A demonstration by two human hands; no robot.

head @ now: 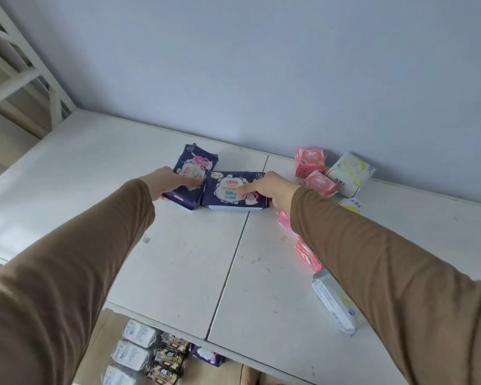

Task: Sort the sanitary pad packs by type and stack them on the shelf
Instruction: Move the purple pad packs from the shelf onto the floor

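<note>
Two navy packs (235, 194) lie side by side on the shelf (95, 168); my left grip (168, 182) holds the far-left one (190, 176), my right grip (267, 188) pinches the other. I'd square edges, then lay one atop, away from the pink packs (310, 162) beyond my right grip

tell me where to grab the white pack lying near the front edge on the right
Grip the white pack across its two long sides near the middle, coming straight down from above. It lies flat on the shelf with nothing stacked on it, but the right sleeve covers its far end.
</note>
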